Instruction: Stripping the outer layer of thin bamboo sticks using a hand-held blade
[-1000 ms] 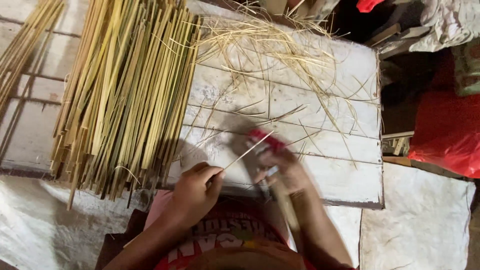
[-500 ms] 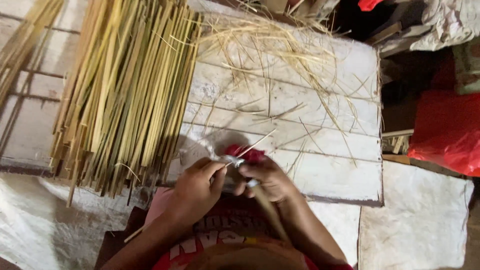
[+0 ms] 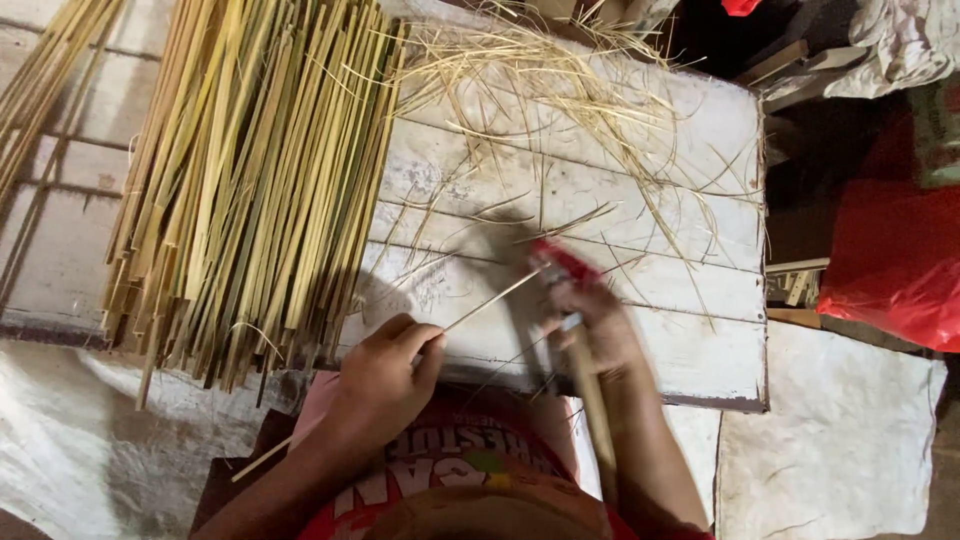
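Bamboo sliver (image 3: 495,297), thin and pale, slanting across the lower part of a white plank board (image 3: 690,150), one end pinched in the left hand (image 3: 385,375), the other end up by the right hand (image 3: 590,325). Left hand curled closed around the sliver, thumb pressed over it, tail of the sliver poking out past the wrist toward the lower left. Right hand blurred, wrapped tight around a knife with a wooden handle (image 3: 592,410), a red part near the sliver's upper end; exact contact between blade and sliver not clear. Thick bundle of green-yellow bamboo strips (image 3: 250,170) lying just left of the hands, overlapping the board's left edge. Loose straw-like shavings (image 3: 560,90) scattered over the board's upper half. Red plastic bag (image 3: 890,260) well off to the right, white sacking (image 3: 830,430) spread below it.
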